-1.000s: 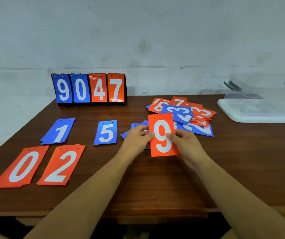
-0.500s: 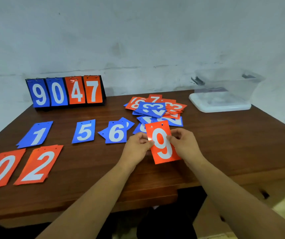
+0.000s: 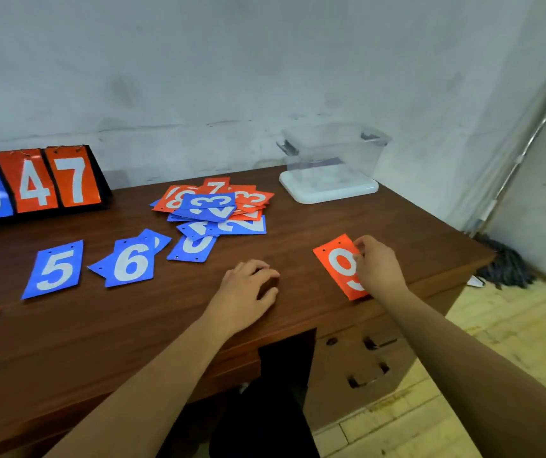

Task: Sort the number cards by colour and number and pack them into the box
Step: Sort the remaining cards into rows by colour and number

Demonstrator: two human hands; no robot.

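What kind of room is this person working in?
Likely a plain back room or simple office: a wooden desk with drawers against a bare, stained wall, and what looks like a mop on the floor beside it.

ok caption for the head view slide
Right hand pinches the orange 9 card on the table, left hand rests nearby.

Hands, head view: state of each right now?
Left hand: open, fingers loosely curled, rests on the table, holds nothing.
Right hand: closed, pinches the orange 9 card.
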